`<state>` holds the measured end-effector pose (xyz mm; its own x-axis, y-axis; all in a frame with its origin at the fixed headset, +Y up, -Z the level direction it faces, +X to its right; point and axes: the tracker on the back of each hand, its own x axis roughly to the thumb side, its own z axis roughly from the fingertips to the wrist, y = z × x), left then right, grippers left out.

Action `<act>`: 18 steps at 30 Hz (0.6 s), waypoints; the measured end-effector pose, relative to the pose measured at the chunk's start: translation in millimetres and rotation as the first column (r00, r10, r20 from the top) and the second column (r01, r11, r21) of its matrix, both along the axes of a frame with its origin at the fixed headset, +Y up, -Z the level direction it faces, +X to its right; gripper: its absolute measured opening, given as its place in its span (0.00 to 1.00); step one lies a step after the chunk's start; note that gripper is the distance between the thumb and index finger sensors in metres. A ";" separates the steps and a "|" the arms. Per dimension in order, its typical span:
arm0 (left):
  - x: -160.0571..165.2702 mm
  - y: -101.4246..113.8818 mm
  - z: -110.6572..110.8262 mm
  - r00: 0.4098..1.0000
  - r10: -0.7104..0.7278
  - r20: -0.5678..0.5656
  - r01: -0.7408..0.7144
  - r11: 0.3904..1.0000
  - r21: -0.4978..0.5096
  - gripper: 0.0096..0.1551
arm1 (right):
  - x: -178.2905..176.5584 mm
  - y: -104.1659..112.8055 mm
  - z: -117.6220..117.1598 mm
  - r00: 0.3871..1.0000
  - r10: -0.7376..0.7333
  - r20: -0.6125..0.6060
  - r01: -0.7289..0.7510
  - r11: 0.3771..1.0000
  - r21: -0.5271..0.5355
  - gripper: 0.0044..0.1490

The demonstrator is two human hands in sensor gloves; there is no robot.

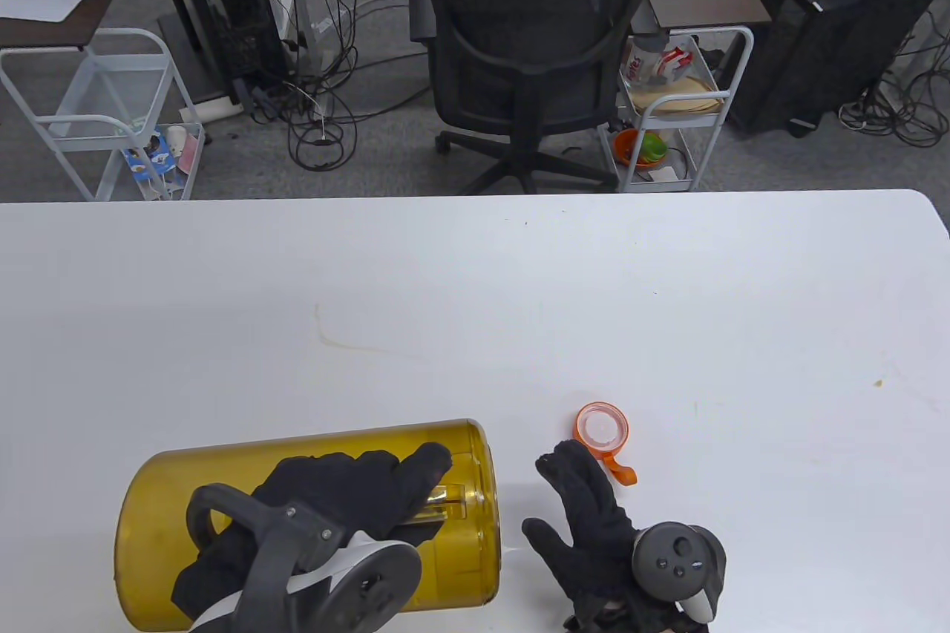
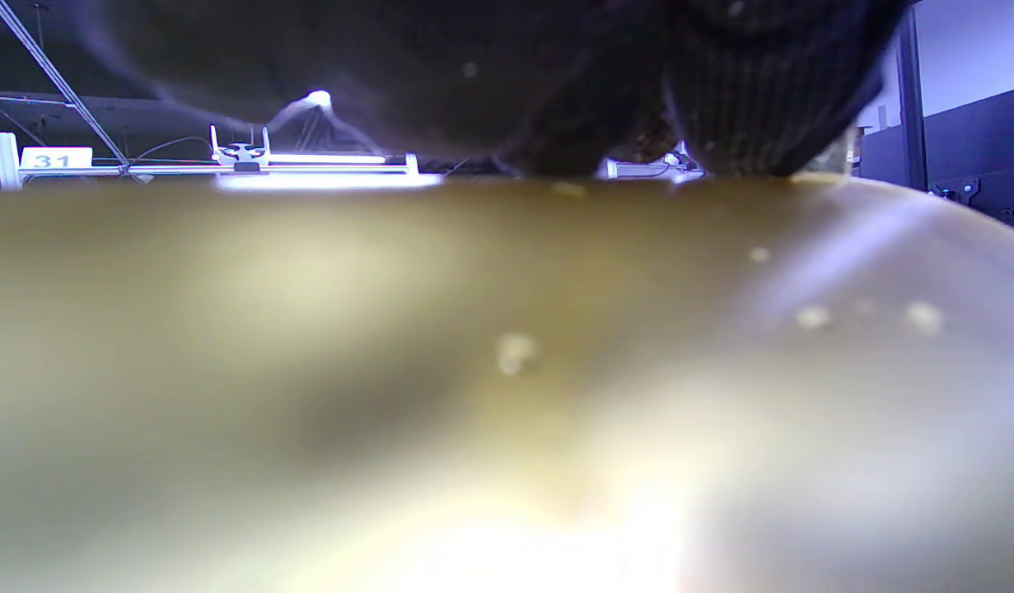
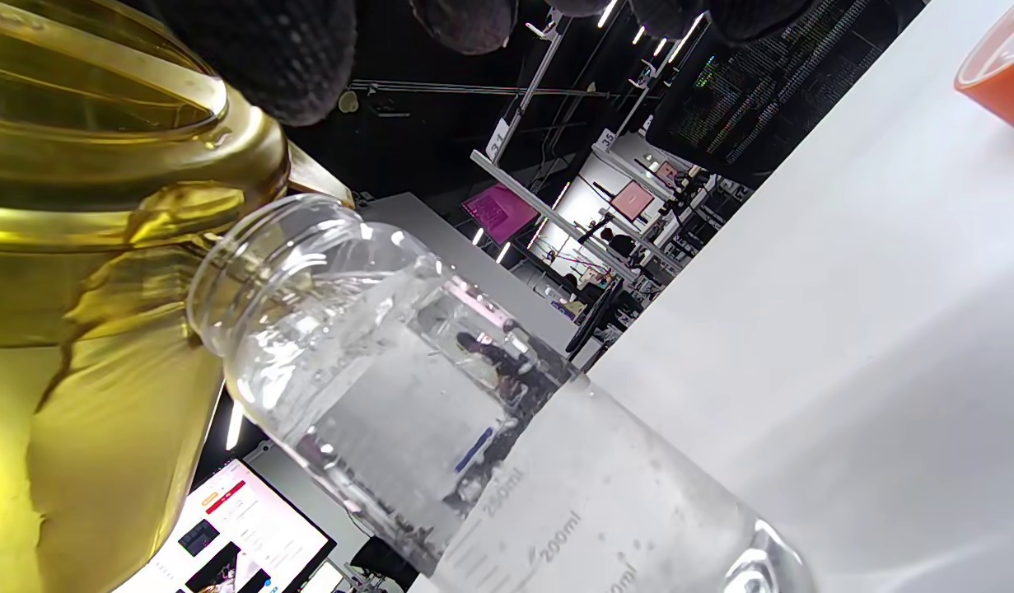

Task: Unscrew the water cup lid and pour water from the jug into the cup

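The left hand (image 1: 334, 507) grips the amber jug (image 1: 304, 522), tipped on its side with its mouth over the open cup (image 3: 441, 395), probably to pour water. The orange lid (image 1: 601, 429) lies on the desk (image 1: 519, 306), just beyond the right hand (image 1: 594, 536), whose fingers (image 1: 568, 470) are straight and apart, holding nothing; the cup stands between the two hands.

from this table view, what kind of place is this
Most likely an office or lab workspace: a black office chair, a computer tower with tangled cables on grey carpet, and wheeled utility carts behind the white table.
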<state>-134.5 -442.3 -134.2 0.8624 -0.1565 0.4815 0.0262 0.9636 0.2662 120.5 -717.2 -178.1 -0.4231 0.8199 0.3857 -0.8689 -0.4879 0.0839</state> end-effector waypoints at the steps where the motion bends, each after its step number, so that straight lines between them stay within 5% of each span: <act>1: 1.4 0.3 0.0 1.000 -0.006 -0.001 0.006 1.000 0.003 0.33 | 0.0 0.0 0.0 1.000 0.000 0.000 0.000 1.000 0.000 0.48; 18: 7.4 1.0 -2.1 1.000 -0.022 -0.002 0.022 1.000 0.004 0.33 | -0.7 -1.2 -1.2 1.000 0.008 -0.013 -0.008 1.000 -0.025 0.51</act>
